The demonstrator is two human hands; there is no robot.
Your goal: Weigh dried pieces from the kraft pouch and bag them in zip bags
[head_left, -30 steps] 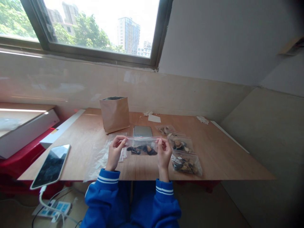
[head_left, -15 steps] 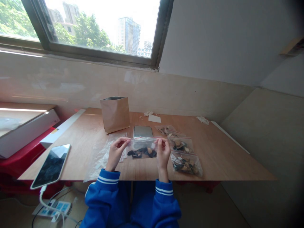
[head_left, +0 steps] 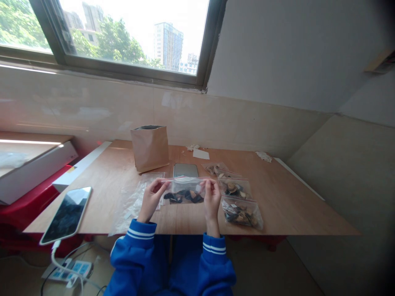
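A clear zip-lock bag [head_left: 184, 196] with dark and tan dried pieces in its lower part hangs between my hands above the table. My left hand [head_left: 152, 198] pinches its upper left corner between thumb and fingers. At the upper right corner, my right hand [head_left: 212, 198] grips the bag the same way. The bag's top edge is stretched nearly level. Several filled zip-lock bags [head_left: 242, 213] lie just right of my right hand, holding similar dried pieces. Flat clear plastic bags [head_left: 129, 207] are spread beside my left hand. Behind the held bag is a flat grey-topped device [head_left: 185, 169], partly hidden.
A brown paper bag [head_left: 150, 149] stands open at the back left. A phone [head_left: 67, 214] with a white cable lies at the table's left edge. A white card [head_left: 201, 154] and crumpled scraps [head_left: 263, 156] lie toward the wall. Below left is a power strip [head_left: 69, 271].
The held bag has tilted slightly and its dried pieces have shifted a little to the left. Both hands keep their hold in almost the same place.
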